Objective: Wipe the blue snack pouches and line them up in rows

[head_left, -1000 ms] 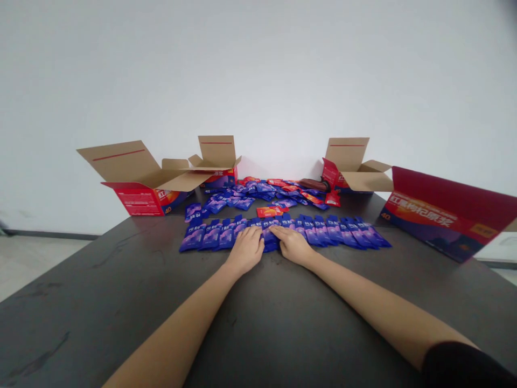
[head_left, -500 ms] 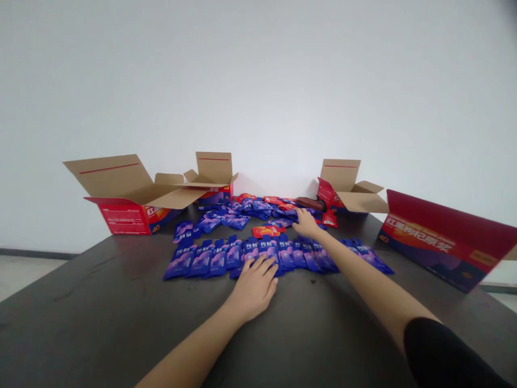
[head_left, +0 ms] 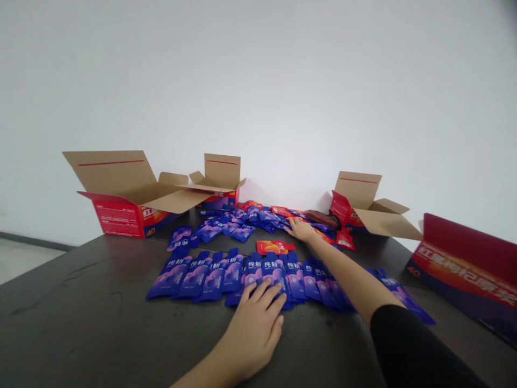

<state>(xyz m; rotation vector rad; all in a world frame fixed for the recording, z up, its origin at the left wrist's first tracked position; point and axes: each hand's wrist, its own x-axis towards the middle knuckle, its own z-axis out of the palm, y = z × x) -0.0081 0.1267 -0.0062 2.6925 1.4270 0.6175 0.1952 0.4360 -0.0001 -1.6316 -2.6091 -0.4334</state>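
A row of blue foil pouches (head_left: 196, 275) with purple fruit prints lies overlapping across the table. My left hand (head_left: 258, 323) rests on the lower ends of the middle pouches, fingers stretched out, gripping nothing. My right hand (head_left: 302, 230) reaches past the row to the loose pile of blue pouches (head_left: 242, 215). Its fingers are extended and touch the near right side of the pile; what lies under the fingertips is hidden. Just behind the row is a red-orange pouch (head_left: 273, 247). My right forearm covers part of the row's right side.
Open cartons stand around the pouches: one at the left (head_left: 121, 215), one at the back left (head_left: 220, 199), one at the back right (head_left: 347, 210) and one at the right (head_left: 464, 269). A dark brown pouch-like item (head_left: 321, 218) lies beside another red pouch (head_left: 344, 239).
The view has come closer to the table, so the row looks larger. My right hand has gone slightly farther over the pile. My left hand stays on the row.
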